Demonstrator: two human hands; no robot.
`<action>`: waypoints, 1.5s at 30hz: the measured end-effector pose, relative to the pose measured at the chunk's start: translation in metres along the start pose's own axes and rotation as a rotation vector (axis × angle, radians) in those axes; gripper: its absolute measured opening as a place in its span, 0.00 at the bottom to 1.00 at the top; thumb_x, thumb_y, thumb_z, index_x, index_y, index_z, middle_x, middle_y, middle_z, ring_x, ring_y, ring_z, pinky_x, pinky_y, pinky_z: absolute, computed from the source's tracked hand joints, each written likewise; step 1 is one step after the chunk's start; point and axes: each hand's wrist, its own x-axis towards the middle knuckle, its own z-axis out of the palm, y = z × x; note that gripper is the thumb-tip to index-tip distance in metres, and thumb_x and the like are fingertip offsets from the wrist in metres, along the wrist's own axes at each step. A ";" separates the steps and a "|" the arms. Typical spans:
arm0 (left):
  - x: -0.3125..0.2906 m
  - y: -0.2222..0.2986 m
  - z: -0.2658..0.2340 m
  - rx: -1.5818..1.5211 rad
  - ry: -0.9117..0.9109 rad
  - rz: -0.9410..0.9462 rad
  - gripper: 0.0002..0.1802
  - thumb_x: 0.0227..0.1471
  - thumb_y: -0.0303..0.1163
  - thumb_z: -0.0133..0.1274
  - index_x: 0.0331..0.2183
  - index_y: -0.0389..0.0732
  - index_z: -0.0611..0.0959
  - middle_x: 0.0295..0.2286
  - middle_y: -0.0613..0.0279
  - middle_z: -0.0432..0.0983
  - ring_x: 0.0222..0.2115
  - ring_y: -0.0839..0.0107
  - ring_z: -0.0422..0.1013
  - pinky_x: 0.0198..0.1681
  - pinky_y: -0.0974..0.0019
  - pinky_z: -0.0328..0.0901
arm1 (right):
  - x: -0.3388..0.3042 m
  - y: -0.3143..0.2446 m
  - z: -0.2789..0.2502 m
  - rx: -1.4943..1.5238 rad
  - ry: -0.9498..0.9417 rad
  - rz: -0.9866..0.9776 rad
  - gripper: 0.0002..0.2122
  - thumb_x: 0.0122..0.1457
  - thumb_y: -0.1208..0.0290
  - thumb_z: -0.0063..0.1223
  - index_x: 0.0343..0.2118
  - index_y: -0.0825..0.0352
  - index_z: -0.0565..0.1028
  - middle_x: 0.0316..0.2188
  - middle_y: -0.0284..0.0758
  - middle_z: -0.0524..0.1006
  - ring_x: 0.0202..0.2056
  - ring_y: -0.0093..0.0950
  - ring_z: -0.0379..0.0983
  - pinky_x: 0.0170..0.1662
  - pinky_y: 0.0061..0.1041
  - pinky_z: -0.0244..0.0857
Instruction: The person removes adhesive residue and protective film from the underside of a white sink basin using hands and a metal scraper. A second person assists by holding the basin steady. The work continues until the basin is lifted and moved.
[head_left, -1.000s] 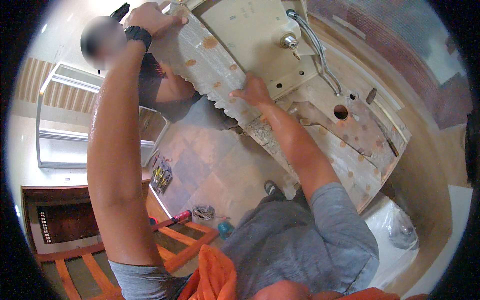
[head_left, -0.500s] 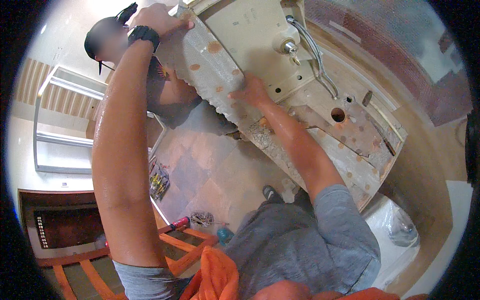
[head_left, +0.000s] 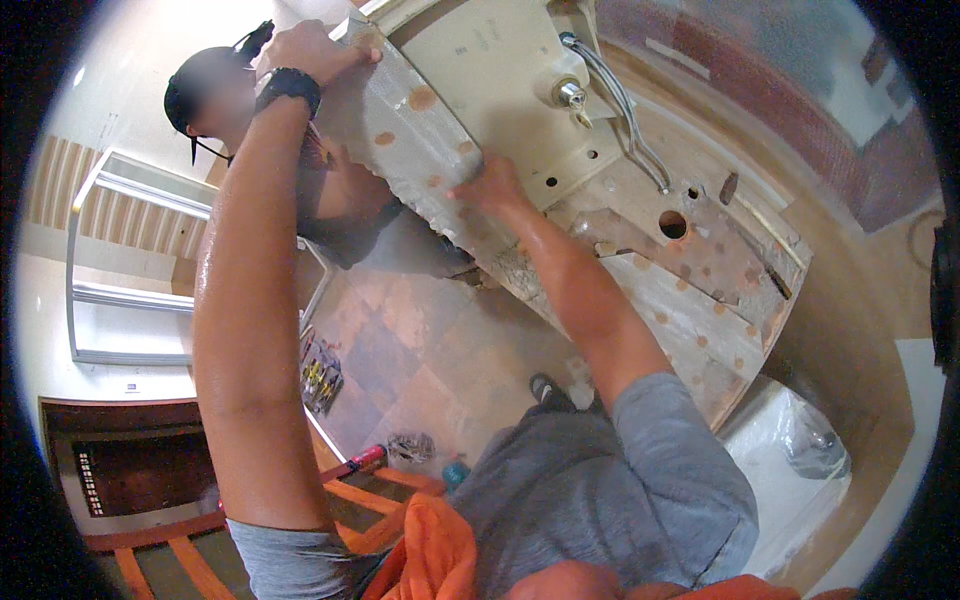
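Tiled floor point(head_left: 400, 330) spreads out below, its tile edges smudged, and across the upper right sits one big brown-spotted slab point(head_left: 690, 335). Beside it, one cream basin point(head_left: 480, 75), underside showing, its top cut off by the frame; faint markings on it are too small to read. One co-worker point(head_left: 370, 235) crouches just beyond, both their hands out of sight! One silver metal frame point(head_left: 130, 291) leans at the left, and one white box point(head_left: 780, 450), wrapped in clear plastic, waits lower right.

And there's the jagged-edged panel point(head_left: 410, 125), spotted too, between co-worker and basin, two hands on it. Left hand point(head_left: 312, 55) grips the top end, thumb on the near face, fingers partly hidden behind. Right hand point(head_left: 490, 185) clasps the edge next to the basin, thumb across the panel, other fingers hard to make out; whether panel joins slab, I cannot tell.

Down the scale: one tray of tools point(head_left: 320, 375), too jumbled to count; two flexible hoses point(head_left: 625, 110), side by side; one metal drain fitting point(head_left: 571, 95); one large round hole point(head_left: 673, 225) in the slab; two small dark holes point(head_left: 551, 182) along the basin's flange.
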 end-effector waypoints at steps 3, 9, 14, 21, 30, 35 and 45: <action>0.002 -0.001 0.005 -0.033 -0.004 0.009 0.54 0.33 0.76 0.63 0.47 0.37 0.85 0.44 0.42 0.82 0.47 0.47 0.79 0.52 0.49 0.72 | 0.001 0.001 0.002 -0.157 0.058 0.005 0.37 0.34 0.61 0.82 0.48 0.75 0.77 0.43 0.54 0.81 0.48 0.46 0.79 0.53 0.40 0.71; 0.009 -0.005 0.014 -0.008 0.007 0.003 0.48 0.36 0.74 0.62 0.53 0.52 0.84 0.46 0.49 0.82 0.48 0.49 0.79 0.53 0.48 0.72 | -0.001 -0.006 0.005 -0.007 0.034 -0.019 0.40 0.33 0.60 0.82 0.51 0.74 0.76 0.45 0.50 0.82 0.50 0.45 0.79 0.55 0.38 0.70; 0.005 -0.008 0.014 0.000 -0.021 -0.012 0.44 0.39 0.72 0.61 0.54 0.57 0.84 0.48 0.52 0.82 0.49 0.51 0.78 0.54 0.48 0.72 | -0.005 -0.007 0.009 -0.048 0.047 0.026 0.44 0.31 0.60 0.82 0.55 0.74 0.73 0.49 0.49 0.81 0.52 0.44 0.78 0.55 0.38 0.71; 0.001 0.000 0.016 -0.056 0.071 0.005 0.44 0.36 0.68 0.66 0.46 0.42 0.88 0.44 0.51 0.84 0.46 0.53 0.80 0.50 0.52 0.74 | -0.004 -0.015 0.006 -0.131 0.088 0.009 0.43 0.33 0.64 0.82 0.56 0.72 0.73 0.50 0.45 0.81 0.52 0.38 0.78 0.54 0.37 0.72; 0.011 0.023 -0.021 -0.087 -0.127 0.089 0.38 0.36 0.59 0.67 0.46 0.45 0.88 0.43 0.53 0.85 0.46 0.55 0.81 0.51 0.57 0.73 | 0.008 0.021 -0.010 0.085 -0.100 -0.018 0.38 0.36 0.69 0.80 0.54 0.71 0.74 0.48 0.40 0.82 0.51 0.34 0.77 0.56 0.35 0.70; 0.015 0.079 -0.046 -0.032 0.003 0.114 0.33 0.44 0.59 0.65 0.45 0.43 0.88 0.40 0.51 0.85 0.42 0.53 0.81 0.47 0.53 0.74 | 0.013 0.053 -0.003 0.093 -0.045 0.105 0.38 0.34 0.64 0.80 0.52 0.69 0.74 0.48 0.46 0.80 0.51 0.43 0.76 0.55 0.38 0.70; 0.056 0.238 -0.023 0.087 0.539 0.756 0.21 0.55 0.39 0.56 0.48 0.41 0.78 0.54 0.50 0.72 0.59 0.53 0.67 0.62 0.51 0.62 | 0.001 0.007 -0.026 -0.103 -0.022 -0.138 0.35 0.36 0.56 0.80 0.46 0.70 0.75 0.41 0.52 0.80 0.43 0.51 0.78 0.47 0.45 0.72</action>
